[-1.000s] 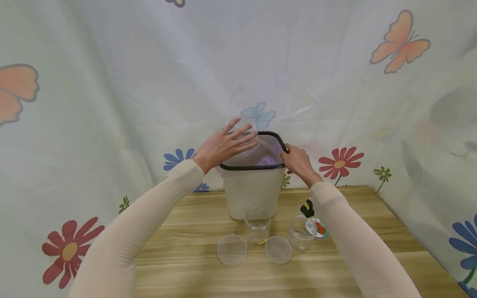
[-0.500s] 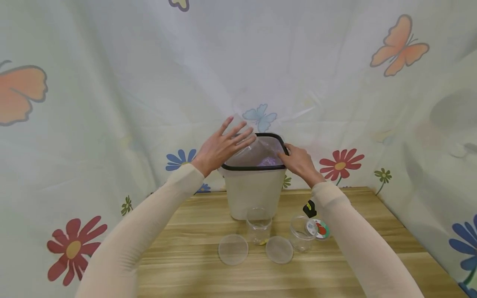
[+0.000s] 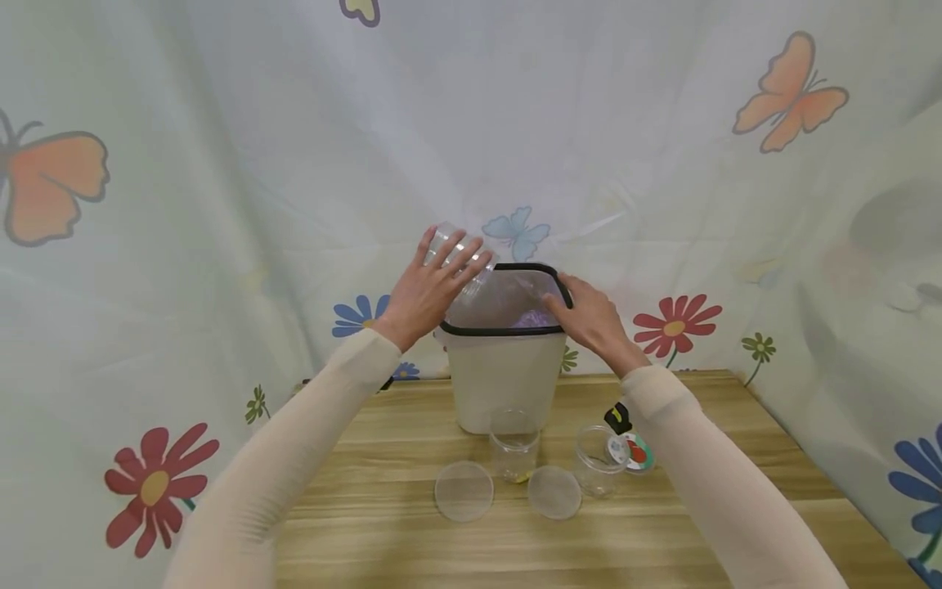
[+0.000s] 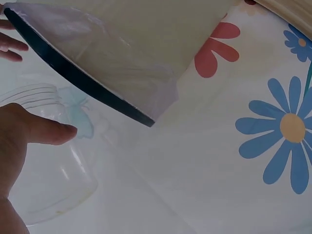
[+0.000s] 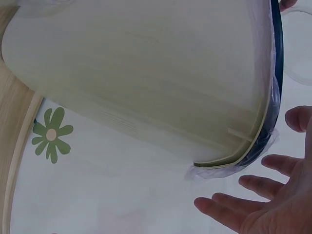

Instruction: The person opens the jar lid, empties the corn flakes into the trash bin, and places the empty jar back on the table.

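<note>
My left hand grips a clear plastic jar and holds it tilted above the left side of a cream waste bin. In the left wrist view the thumb lies along the jar's side, near its threaded neck, and a little yellow residue shows at its base. A black rim holds a thin liner in the bin, and a purple crumpled piece lies inside. At the right rim, my right hand has its fingers spread; in the right wrist view they sit just off the rim.
Two clear jars stand on the wooden table before the bin, with two flat round lids near them. A red-and-green round item and a black-and-yellow object lie by my right forearm. A flowered curtain hangs behind.
My left hand has shifted slightly left and turned the jar, which now shows more clearly behind the fingers. My right hand has loosened from the bin's rim and its fingers have straightened.
</note>
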Demonstrator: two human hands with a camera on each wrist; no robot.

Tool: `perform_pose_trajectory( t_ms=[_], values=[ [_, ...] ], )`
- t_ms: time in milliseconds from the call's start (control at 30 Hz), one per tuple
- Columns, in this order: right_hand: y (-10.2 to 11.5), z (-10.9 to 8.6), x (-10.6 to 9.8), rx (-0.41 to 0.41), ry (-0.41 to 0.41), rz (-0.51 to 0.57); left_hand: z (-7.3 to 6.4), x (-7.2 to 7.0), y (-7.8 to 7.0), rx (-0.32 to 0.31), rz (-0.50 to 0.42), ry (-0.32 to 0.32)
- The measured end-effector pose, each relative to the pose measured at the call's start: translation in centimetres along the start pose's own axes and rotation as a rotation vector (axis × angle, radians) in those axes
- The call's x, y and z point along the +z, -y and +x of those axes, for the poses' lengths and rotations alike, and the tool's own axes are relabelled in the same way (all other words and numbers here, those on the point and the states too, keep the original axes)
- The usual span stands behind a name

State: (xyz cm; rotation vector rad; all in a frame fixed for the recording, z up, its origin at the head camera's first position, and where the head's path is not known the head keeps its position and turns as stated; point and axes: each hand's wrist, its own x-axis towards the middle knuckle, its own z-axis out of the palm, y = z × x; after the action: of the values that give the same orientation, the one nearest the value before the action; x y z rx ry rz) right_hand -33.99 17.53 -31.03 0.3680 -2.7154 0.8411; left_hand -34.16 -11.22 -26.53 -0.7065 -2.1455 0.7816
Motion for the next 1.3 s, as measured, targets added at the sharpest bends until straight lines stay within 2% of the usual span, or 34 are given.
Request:
perform_pose_trajectory(
  t_ms=[167,333,400,567,800,1033,1300],
  values=[
    [0.4,-0.6,0.0,-0.059,-0.056,-0.018,-0.2,-0.1,-0.4,-0.092,-0.136,-0.043],
    [0.8,-1.6,0.0,-0.146,-0.082,-0.037,-0.5,-0.4,-0.8,-0.208,-0.338,-0.067],
    [1.0,-2.0,0.0,-0.174,-0.090,-0.038,-0.7,-0.6,-0.9,-0.248,-0.391,-0.069],
    [1.4,-3.0,0.0,-0.213,-0.104,-0.047,-1.2,-0.8,-1.1,-0.306,-0.440,-0.096],
    [2.5,-4.6,-0.1,-0.247,-0.125,-0.026,-2.4,-1.0,-1.7,-0.345,-0.506,-0.180],
    [3.2,-6.1,0.1,-0.326,-0.155,-0.039,-3.8,-1.2,-2.4,-0.410,-0.597,-0.229],
    [3.7,-8.0,0.5,-0.397,-0.186,-0.079,-5.7,-1.0,-3.3,-0.430,-0.662,-0.327]
  ],
)
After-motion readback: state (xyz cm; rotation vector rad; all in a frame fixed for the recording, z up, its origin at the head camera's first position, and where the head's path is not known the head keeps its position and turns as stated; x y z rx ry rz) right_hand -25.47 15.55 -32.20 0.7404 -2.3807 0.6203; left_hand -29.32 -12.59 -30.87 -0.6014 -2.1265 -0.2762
